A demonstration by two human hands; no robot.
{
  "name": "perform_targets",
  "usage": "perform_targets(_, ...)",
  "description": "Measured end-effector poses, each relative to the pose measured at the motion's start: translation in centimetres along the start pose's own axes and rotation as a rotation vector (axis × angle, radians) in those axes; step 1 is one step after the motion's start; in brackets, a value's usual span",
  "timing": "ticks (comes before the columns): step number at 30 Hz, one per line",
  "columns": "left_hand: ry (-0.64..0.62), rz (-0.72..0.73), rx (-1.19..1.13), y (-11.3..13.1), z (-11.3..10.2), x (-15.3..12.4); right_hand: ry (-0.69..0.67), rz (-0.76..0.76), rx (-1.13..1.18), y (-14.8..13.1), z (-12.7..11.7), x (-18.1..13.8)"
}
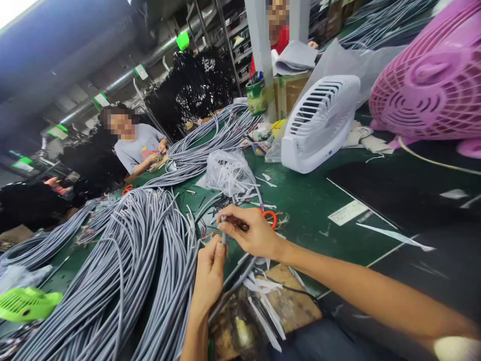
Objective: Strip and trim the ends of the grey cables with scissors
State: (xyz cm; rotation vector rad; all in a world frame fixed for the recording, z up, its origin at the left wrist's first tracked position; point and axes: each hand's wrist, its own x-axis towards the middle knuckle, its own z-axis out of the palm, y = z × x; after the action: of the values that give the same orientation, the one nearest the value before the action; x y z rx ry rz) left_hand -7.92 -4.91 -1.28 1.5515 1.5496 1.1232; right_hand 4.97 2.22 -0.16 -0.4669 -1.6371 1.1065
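My left hand (210, 268) is closed around a short upright stretch of grey cable (224, 238), thumb lying along it. Just above, the thumb and forefinger of my right hand (255, 230) pinch the same cable near its top end. A dark brown object (240, 223) shows inside the curled right fingers; its kind cannot be made out. Orange-handled scissors (269, 218) lie behind the right hand, partly hidden by it. Below the hands, white strips (266, 306) and a dark cord lie over a worn wooden board (295, 296).
Large bundles of grey cable (139, 250) cover the left of the green table (300, 200). A clear bag of white strips (229, 173) stands ahead. To the right are a white fan (319, 125) and a pink fan (424, 85). A co-worker (139, 143) sits across the table.
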Motion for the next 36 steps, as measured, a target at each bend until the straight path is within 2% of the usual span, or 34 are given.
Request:
perform_targets(2,-0.084,0.014,0.023,0.1,-0.1,-0.3,-0.054,0.172,0.157,0.3,0.0,0.5)
perform_targets(6,-0.171,0.065,0.010,0.3,-0.3,-0.6,-0.260,0.604,0.544,1.1,0.4,1.1)
perform_targets(10,-0.224,0.089,-0.075,0.6,-0.2,-0.7,-0.476,0.803,0.747,1.9,0.9,1.1)
perform_targets(12,-0.204,0.065,-0.110,0.7,-0.1,-0.6,-0.508,0.843,0.738,2.2,1.0,1.2)
perform_targets(13,-0.187,0.045,-0.113,0.7,-0.1,-0.5,-0.463,0.826,0.710,2.2,1.1,1.2)
perform_targets(15,-0.132,0.019,-0.056,0.7,-0.2,-0.2,-0.252,0.668,0.591,2.0,1.1,1.1)
perform_targets(17,-0.009,0.038,0.089,0.5,-0.3,0.2,-0.029,0.367,0.374,1.6,1.0,0.8)
perform_targets(18,0.079,0.059,0.171,0.3,-0.3,0.4,0.039,0.198,0.242,1.3,0.9,0.5)
perform_targets(20,0.252,0.105,0.283,0.1,-0.4,0.7,0.085,-0.074,0.017,0.8,0.8,0.0)
perform_targets(21,0.317,0.120,0.292,0.0,-0.5,0.7,0.091,-0.146,-0.047,0.7,0.8,-0.2)
perform_targets(23,0.392,0.133,0.211,-0.1,-0.4,0.5,0.108,-0.164,-0.084,0.7,0.9,-0.6)
perform_targets(28,0.511,0.083,-0.250,0.3,-0.3,0.0,0.058,0.039,0.083,2.0,2.4,-0.9)
perform_targets(33,0.418,0.066,-0.591,1.0,-0.5,0.0,-0.089,0.131,0.296,2.9,4.0,-1.3)
perform_targets(36,0.373,0.056,-0.564,0.9,-0.8,0.0,-0.147,0.157,0.260,2.9,3.7,-0.9)
